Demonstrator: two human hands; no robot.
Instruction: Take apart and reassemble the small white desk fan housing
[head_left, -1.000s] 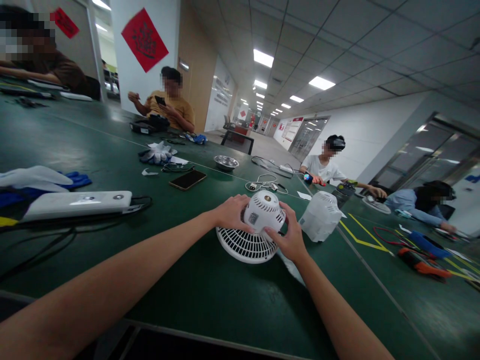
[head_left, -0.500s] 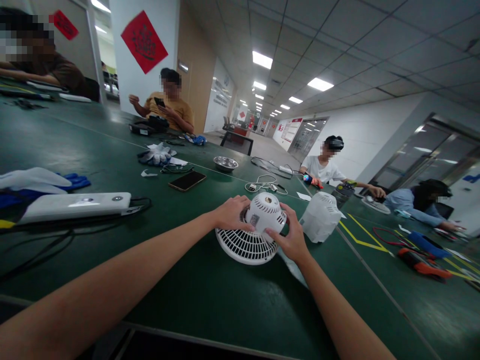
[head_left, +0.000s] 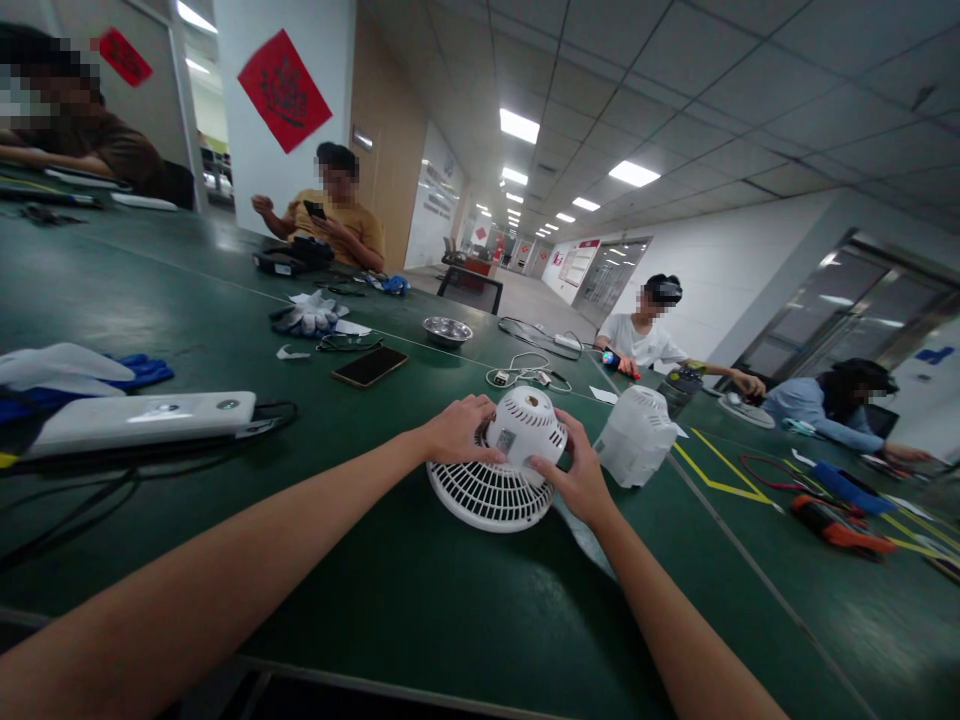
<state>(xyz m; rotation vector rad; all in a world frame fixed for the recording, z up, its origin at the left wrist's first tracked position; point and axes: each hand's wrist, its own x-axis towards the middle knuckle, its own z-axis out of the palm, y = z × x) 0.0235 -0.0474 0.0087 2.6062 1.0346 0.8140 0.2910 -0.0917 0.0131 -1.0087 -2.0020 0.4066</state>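
Note:
A white fan head lies grille-down on the green table. Its slotted motor housing (head_left: 521, 432) points up, with a small hole at the top, and the round fan grille (head_left: 487, 497) spreads out beneath. My left hand (head_left: 466, 428) is wrapped around the housing's left side, thumb across the front. From the right, my right hand (head_left: 574, 468) grips the same housing, its thumb near the other one. The far fingers of both hands are partly hidden behind the housing. A white plastic fan base (head_left: 636, 437) stands just right of my right hand.
Behind the fan are a white cable (head_left: 529, 372), a metal bowl (head_left: 448, 331) and a phone (head_left: 370, 366). To the left are a white device (head_left: 142, 422) and gloves (head_left: 64, 370). An orange multimeter (head_left: 840, 525) lies at right. Several people sit around the table.
The view has shifted very slightly. Both hands keep the same hold on the motor housing, and the fan shows no clear movement on the table.

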